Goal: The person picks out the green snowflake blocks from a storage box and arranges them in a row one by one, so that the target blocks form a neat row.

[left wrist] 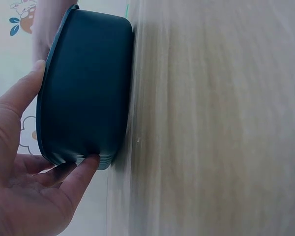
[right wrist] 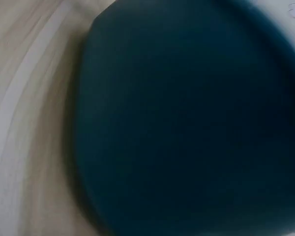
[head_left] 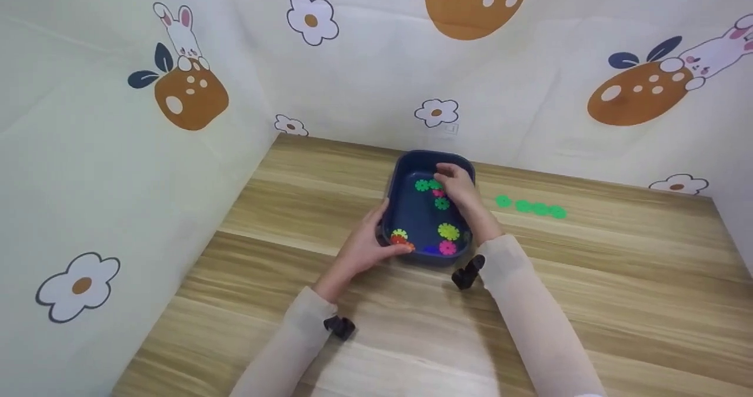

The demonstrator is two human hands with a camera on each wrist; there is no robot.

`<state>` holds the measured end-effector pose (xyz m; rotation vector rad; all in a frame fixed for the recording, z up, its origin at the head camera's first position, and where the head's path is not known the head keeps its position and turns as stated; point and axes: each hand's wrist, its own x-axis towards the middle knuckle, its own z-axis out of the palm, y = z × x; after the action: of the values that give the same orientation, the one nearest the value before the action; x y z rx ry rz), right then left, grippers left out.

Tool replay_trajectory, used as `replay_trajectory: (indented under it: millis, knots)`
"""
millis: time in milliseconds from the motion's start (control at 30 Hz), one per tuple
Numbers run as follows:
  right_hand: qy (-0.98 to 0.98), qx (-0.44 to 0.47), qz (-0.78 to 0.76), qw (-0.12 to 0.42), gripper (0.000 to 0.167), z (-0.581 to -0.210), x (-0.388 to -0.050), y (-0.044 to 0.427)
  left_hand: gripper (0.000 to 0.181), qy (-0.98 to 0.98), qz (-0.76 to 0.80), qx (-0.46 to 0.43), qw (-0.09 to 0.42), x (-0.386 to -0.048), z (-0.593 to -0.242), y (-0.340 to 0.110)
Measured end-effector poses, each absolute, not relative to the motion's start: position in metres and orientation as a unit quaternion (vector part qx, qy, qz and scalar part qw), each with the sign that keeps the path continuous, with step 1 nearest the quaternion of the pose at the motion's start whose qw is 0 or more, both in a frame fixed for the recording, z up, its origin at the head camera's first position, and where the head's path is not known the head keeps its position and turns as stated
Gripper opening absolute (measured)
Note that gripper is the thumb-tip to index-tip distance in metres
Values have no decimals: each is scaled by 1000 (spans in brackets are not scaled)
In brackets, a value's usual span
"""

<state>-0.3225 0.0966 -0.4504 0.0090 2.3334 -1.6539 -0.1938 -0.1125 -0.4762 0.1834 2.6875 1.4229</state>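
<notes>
A dark blue bin (head_left: 420,217) stands on the table, with several flower-shaped pieces inside: green ones (head_left: 442,203), a yellow one (head_left: 448,231), a pink one (head_left: 447,247), others near its lower left corner. My left hand (head_left: 362,247) grips the bin's near left corner, thumb over the rim; the left wrist view shows the fingers against the bin's outer wall (left wrist: 88,83). Inside the far right part of the bin, my right hand (head_left: 462,194) reaches down with bent fingers beside the green pieces; whether it holds one is hidden. The bin's wall (right wrist: 187,123) fills the right wrist view.
To the right of the bin, several green flower-shaped pieces (head_left: 540,209) lie in a row on the wooden table (head_left: 617,256). A printed cloth (head_left: 365,67) hangs behind the table and along its left side.
</notes>
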Motion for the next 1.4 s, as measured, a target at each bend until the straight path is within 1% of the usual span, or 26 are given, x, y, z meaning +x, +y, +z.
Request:
replay_trajectory:
  millis: [133, 400, 533, 700, 767, 933, 1167, 1267, 1400]
  knots:
    - [837, -1, -525, 153, 47, -462, -324, 92, 109, 881, 466, 61, 53, -192, -477, -112]
    - [892, -23, -422, 161, 38, -465, -320, 87, 110, 880, 469, 68, 39, -193, -478, -114]
    - [908, -44, -388, 151, 33, -462, -321, 84, 110, 877, 473, 71, 35, -196, -475, -114]
    - [922, -83, -356, 125, 29, -463, -323, 82, 110, 878, 472, 69, 35, -198, -474, -114]
    - [925, -94, -348, 116, 27, -465, -322, 81, 110, 879, 470, 71, 35, -197, -475, -114]
    - [927, -106, -338, 120, 20, -472, -317, 81, 109, 880, 469, 68, 43, -191, -477, -114]
    - [931, -124, -324, 114, 17, -474, -315, 80, 109, 882, 465, 64, 48, -191, -477, -114]
    - [930, -130, -324, 118, 17, -473, -317, 81, 109, 882, 464, 66, 47, -192, -476, -113]
    - [928, -129, -318, 145, 19, -471, -319, 80, 109, 882, 463, 70, 47, -192, -475, -114]
